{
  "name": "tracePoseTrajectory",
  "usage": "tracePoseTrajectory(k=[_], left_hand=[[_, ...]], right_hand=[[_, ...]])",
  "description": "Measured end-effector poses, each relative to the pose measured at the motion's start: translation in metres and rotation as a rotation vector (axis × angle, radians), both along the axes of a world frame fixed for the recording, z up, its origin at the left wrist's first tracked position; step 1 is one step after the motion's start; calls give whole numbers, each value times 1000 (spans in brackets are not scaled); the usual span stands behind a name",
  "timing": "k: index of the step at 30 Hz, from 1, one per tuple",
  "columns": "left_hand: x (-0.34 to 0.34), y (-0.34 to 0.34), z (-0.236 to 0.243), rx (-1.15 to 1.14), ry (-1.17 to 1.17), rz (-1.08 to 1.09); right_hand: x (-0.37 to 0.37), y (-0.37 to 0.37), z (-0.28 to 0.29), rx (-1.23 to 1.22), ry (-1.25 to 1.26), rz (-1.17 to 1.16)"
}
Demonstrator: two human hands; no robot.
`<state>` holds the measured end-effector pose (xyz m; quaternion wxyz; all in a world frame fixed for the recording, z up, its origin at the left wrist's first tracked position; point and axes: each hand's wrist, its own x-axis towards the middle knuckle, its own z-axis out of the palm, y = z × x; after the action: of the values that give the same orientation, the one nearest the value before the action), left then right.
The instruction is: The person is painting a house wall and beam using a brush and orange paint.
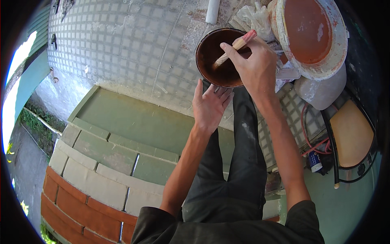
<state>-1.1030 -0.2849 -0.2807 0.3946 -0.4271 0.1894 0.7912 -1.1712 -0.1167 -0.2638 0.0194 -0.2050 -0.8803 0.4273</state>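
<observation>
A round, deep brown bowl (pixel 209 46) stands at the upper middle, its inside dark and reddish-brown. My right hand (pixel 260 61) is over its right side, closed around a wooden stick (pixel 232 50) with a pinkish-red upper end. The stick slants down into the bowl; whether its lower tip touches the contents I cannot tell. At the bowl's near rim, my left hand (pixel 211 103) lies palm up with fingers spread. Its fingertips reach the bowl's lower edge, and whether they bear any of its weight is hidden.
A large, paint-smeared bucket (pixel 286 44) of reddish-brown liquid stands at the upper right, beside a crumpled plastic bag (pixel 254 18). A black-framed chair (pixel 352 134) and a pink hose (pixel 304 126) are below it. Left are green, cream and orange blocks (pixel 93 175); a white pipe (pixel 212 11) lies on the tiles.
</observation>
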Motion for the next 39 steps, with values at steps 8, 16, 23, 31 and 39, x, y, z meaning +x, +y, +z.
tracePoseTrajectory(k=[8,16,23,31,39], left_hand=[[0,10,13,-38,36,20],[2,13,6,-59,124,2],[-2,13,10,-188,121,-82],[3,12,5,-175,127,-86],[18,-30,31,-183,60,-232]], right_hand=[[15,-11,-20,94,-103,9],[4,-9,-14,-172,-312,98],[-2,6,-18,-214,-327,181],[-28,24,-11,-223,-279,567],[-30,50,62,-292,-41,99]])
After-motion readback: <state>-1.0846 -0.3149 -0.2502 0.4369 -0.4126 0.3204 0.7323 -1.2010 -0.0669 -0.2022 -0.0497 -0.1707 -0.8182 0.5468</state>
